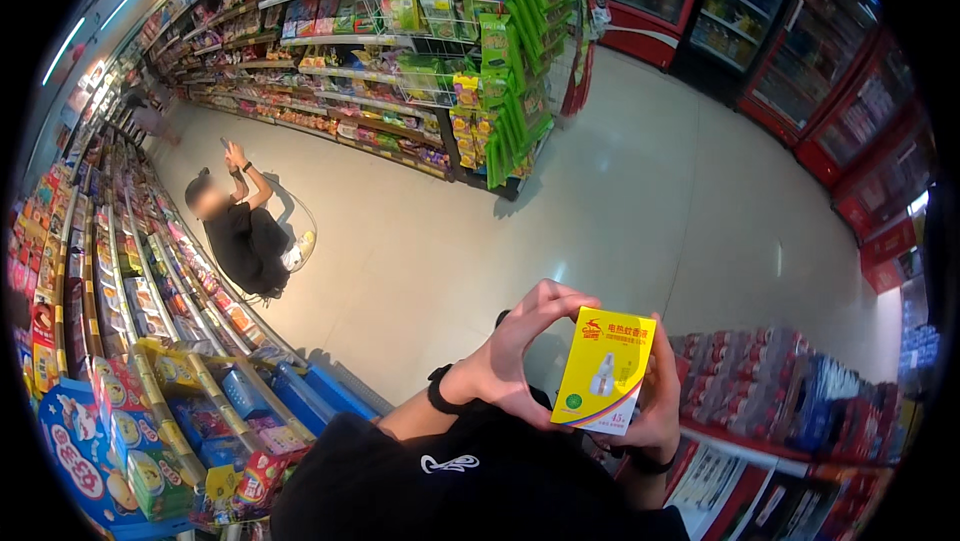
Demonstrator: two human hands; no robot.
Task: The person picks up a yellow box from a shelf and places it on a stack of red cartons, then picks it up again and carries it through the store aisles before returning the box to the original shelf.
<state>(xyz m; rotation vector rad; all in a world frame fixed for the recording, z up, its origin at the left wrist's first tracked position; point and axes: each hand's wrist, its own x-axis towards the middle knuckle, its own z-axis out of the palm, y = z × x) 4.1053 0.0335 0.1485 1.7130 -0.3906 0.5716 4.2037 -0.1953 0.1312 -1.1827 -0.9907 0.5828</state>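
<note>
A yellow and white mosquito repellent box (598, 386), with a small white bottle pictured on its front, is held upright before my chest. My left hand (512, 356) grips its left side, thumb low and fingers curved over to the top corner. Along the box's right edge, my right hand (658, 403) is wrapped, its fingers partly hidden behind the carton. The printed front faces up toward me. Both wrists wear dark bands.
A person in black (248, 236) crouches in the aisle with raised hands. Snack shelves (130, 251) run along the left. A rack of green packets (500, 91) ends the middle shelving. Red-framed drink fridges (740, 11) line the far right; packed bottles (750, 381) stand near my right.
</note>
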